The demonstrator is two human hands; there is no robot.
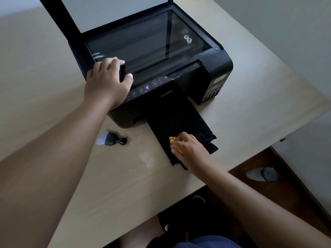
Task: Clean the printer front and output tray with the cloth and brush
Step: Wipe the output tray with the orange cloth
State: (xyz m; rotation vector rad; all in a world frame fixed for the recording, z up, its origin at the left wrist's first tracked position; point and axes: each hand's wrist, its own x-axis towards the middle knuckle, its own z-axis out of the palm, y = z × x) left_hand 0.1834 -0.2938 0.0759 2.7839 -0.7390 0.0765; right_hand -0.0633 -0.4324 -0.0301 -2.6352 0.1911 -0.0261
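Yellow cloth on the extended output tray.
The right hand [190, 149] clenches a crumpled yellow cloth [172, 140] on the black output tray [179, 122]. The brush [112, 139] lies on the table [125, 176] at the tray's 9 o'clock. Farther off, at 11 o'clock, the left hand [107, 83] grasps the printer [220, 65], whose scanner lid [116, 13] is raised.

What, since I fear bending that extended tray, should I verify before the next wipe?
1. Printer steadied: ok, the left hand grips its front left corner.
2. Yellow cloth in hand: ok, the right hand holds it on the output tray.
3. Output tray extended: ok.
4. Brush within reach: ok, it lies on the table left of the tray.
5. Table clean: not ok, pale dust specks beside the tray.
6. Tray dust-free: cannot tell, surface too dark.
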